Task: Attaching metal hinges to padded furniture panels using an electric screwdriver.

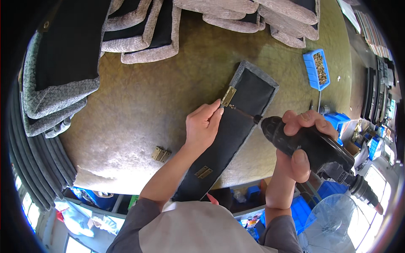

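A long padded panel point(244, 101), black on top with grey fabric edging, lies slanting across the table before me. My left hand point(203, 124) pinches the lower end of a brass hinge point(228, 96) at the panel's left edge. Beside those fingertips sits a small screw point(232, 106). My right hand point(301, 139) grips a black power screwdriver point(310, 147) from the right, its long thin bit pointing at the screw; whether they touch is hard to tell. A second hinge point(203, 172) rests on the panel's near part, and more hinges point(160, 154) lie on the table to the left.
A blue bin point(310, 69) full of small screws stands at the far right. Grey-edged padded panels point(63, 95) are stacked at left, with lighter ones point(158, 48) along the far side. Blue bins point(299, 211) and a fan point(331, 221) are below the table's near edge.
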Tool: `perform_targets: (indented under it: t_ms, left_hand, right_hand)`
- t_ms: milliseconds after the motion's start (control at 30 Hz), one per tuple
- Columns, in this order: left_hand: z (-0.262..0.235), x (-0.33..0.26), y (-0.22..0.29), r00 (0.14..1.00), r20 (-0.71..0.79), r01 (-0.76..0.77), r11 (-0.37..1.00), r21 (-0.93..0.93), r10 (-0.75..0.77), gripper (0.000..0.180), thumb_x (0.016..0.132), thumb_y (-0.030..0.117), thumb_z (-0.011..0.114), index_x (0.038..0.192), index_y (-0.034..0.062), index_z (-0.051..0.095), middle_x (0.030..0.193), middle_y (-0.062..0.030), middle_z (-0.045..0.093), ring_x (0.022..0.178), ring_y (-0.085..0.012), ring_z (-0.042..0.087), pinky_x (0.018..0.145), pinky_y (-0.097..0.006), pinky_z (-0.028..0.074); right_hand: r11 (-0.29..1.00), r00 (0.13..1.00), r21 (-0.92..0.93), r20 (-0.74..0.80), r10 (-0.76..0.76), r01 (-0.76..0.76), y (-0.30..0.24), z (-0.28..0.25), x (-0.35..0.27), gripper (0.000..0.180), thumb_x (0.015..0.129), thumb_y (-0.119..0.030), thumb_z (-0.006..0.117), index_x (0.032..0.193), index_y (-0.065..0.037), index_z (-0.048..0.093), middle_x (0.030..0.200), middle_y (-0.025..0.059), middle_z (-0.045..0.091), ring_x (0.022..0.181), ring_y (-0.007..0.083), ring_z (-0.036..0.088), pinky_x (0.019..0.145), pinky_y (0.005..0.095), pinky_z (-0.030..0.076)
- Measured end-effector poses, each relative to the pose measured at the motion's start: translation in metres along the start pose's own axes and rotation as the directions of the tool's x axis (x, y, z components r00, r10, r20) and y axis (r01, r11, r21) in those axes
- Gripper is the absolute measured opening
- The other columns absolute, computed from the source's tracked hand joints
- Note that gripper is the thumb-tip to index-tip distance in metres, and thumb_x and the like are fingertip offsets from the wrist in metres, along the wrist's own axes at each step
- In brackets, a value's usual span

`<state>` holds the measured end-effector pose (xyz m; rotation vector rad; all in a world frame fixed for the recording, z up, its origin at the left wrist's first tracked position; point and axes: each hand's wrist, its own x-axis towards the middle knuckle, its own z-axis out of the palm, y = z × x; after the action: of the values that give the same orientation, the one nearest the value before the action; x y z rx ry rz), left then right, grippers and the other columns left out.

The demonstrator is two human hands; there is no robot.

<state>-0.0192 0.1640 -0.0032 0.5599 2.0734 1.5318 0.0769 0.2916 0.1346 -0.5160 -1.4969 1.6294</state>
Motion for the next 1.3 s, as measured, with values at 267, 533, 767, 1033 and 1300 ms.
perform_targets:
  t_ms: [267,533,767,1033,1300]
  left_hand:
    - [-0.002,0.002,-0.005,0.999,0.032,-0.003,1.000,-0.008,0.003,0.019,0.084,0.002,0.066,0.102,-0.0021,0.067,0.064,-0.0053,0.054,0.054,-0.0093,0.047,0.051,-0.024,0.039]
    - [-0.003,0.003,-0.007,1.000,-0.001,-0.020,1.000,0.000,0.020,0.015,0.082,0.005,0.066,0.097,0.0029,0.067,0.066,-0.0095,0.057,0.052,-0.0212,0.054,0.049,-0.032,0.042]
    - [-0.006,0.003,-0.008,0.999,0.012,-0.035,0.999,0.034,0.035,0.015,0.082,0.008,0.065,0.097,0.0054,0.066,0.070,-0.0105,0.060,0.058,-0.0273,0.059,0.052,-0.036,0.045]
    - [-0.010,0.003,-0.009,1.000,-0.003,-0.015,0.999,0.033,0.016,0.016,0.082,0.009,0.065,0.098,0.0068,0.066,0.074,-0.0096,0.062,0.062,-0.0278,0.061,0.054,-0.038,0.047]
    - [-0.013,0.003,-0.012,1.000,0.010,-0.028,1.000,-0.015,0.028,0.017,0.083,0.009,0.066,0.099,0.0053,0.067,0.072,-0.0117,0.060,0.060,-0.0292,0.059,0.054,-0.036,0.046]
  right_hand:
    - [0.999,0.997,-0.018,0.060,-0.041,0.043,0.023,0.005,0.011,0.057,0.074,-0.021,0.077,0.120,-0.007,0.045,0.105,0.0143,0.056,0.084,0.0220,0.059,0.082,0.0428,0.048]
    - [0.991,0.991,-0.134,0.135,0.020,-0.001,0.018,0.021,0.015,0.053,0.073,-0.017,0.075,0.116,-0.006,0.046,0.107,0.0163,0.057,0.083,0.0220,0.060,0.080,0.0393,0.049]
    - [0.972,0.815,-0.228,0.573,0.082,0.063,0.030,0.043,0.046,0.052,0.065,0.004,0.064,0.114,0.000,0.046,0.105,0.0164,0.059,0.085,0.0222,0.061,0.081,0.0362,0.049]
    - [0.976,0.733,-0.166,0.680,0.008,0.144,0.042,0.059,0.047,0.055,0.062,0.006,0.063,0.114,0.000,0.045,0.104,0.0181,0.057,0.084,0.0217,0.061,0.080,0.0351,0.050]
    - [0.970,0.755,-0.198,0.655,0.025,0.140,0.045,0.057,0.038,0.054,0.062,0.005,0.063,0.114,-0.001,0.045,0.107,0.0204,0.055,0.082,0.0208,0.061,0.077,0.0342,0.051]
